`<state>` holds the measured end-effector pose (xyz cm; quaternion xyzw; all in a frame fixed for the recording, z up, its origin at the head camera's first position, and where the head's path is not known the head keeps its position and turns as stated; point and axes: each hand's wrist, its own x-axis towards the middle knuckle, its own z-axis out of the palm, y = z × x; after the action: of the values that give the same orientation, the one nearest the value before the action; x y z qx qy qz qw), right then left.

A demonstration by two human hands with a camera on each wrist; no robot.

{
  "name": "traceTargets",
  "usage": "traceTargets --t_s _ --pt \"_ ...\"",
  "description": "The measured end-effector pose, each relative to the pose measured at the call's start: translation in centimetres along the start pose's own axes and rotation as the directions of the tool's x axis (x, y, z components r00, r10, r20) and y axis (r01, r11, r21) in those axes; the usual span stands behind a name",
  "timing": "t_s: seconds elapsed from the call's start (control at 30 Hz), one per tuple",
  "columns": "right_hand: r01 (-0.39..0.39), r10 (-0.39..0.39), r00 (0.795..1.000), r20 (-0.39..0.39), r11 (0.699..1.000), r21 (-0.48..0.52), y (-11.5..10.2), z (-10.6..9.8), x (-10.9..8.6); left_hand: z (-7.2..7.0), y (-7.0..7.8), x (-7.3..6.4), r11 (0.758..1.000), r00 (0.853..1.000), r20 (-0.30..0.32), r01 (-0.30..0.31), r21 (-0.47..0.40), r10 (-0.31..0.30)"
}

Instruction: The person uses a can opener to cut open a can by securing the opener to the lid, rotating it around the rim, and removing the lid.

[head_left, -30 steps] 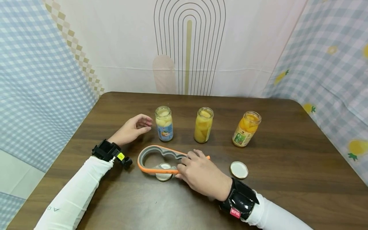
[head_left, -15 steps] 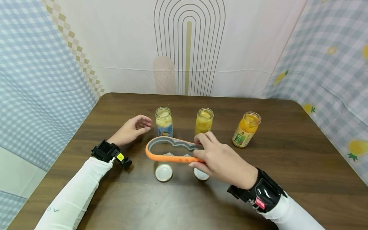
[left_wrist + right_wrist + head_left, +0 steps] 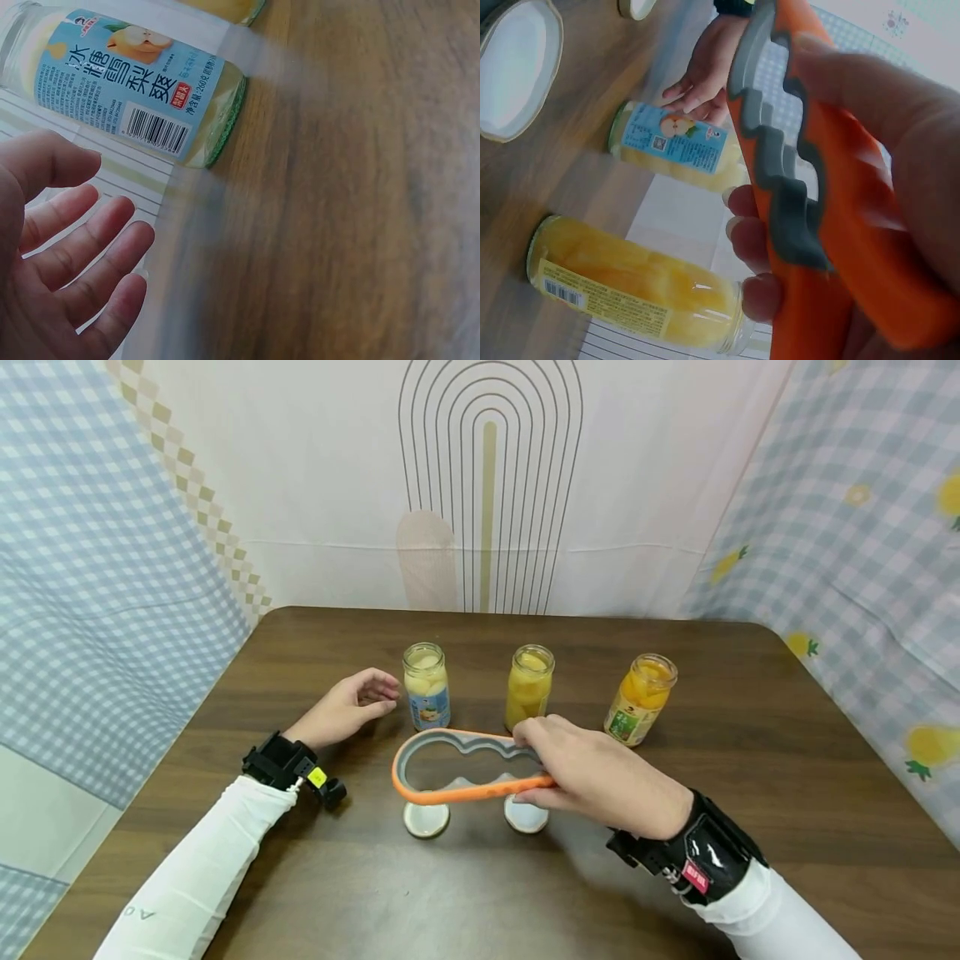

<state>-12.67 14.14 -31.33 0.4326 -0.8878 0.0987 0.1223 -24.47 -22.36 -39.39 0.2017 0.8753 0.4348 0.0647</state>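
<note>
My right hand point(image 3: 600, 777) grips the handle ends of an orange and grey jar opener point(image 3: 465, 794), whose loop points left above the lids. In the right wrist view, the thumb and fingers wrap the orange handles point(image 3: 802, 322). My left hand point(image 3: 343, 710) is beside an open glass jar with a blue label point(image 3: 429, 706), fingers loosely bent and nothing in the palm. The left wrist view shows a pear picture on that label point(image 3: 139, 82). To its right stand an open jar of yellow fruit point(image 3: 529, 685) and an open jar of orange fruit point(image 3: 637, 706).
Two round lids, a left one point(image 3: 426, 820) and a right one point(image 3: 527, 817), lie on the brown wooden table point(image 3: 360, 893) in front of the jars. The right hand and forearm cover the spot of a third lid. A patterned cloth point(image 3: 322, 485) hangs behind the table.
My right hand has carried the jar opener up and to the right, uncovering the left lid and part of the middle one. The left hand has hardly moved.
</note>
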Motion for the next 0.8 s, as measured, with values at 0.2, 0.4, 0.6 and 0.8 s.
traceTargets --t_s 0.2,0.4,0.6,0.8 --pt "-0.022 0.021 0.997 0.08 1.0 0.012 0.5 -0.2 -0.3 0.1 -0.1 0.0 1.0 1.0 0.003 -0.008 0.003 0.008" --pt "-0.068 0.068 0.991 0.117 0.998 0.0 1.3 -0.6 -0.7 0.2 0.0 0.0 1.0 1.0 0.008 0.002 0.009 -0.002" --pt "-0.104 0.1 0.982 0.159 0.994 0.016 2.3 -1.1 -1.3 0.3 -0.2 0.1 1.0 1.0 0.004 -0.003 0.008 0.003" --pt "-0.16 0.149 0.968 0.204 0.986 0.039 3.1 -1.7 -2.0 0.4 -0.3 0.2 1.0 1.0 -0.004 -0.002 0.007 0.002"
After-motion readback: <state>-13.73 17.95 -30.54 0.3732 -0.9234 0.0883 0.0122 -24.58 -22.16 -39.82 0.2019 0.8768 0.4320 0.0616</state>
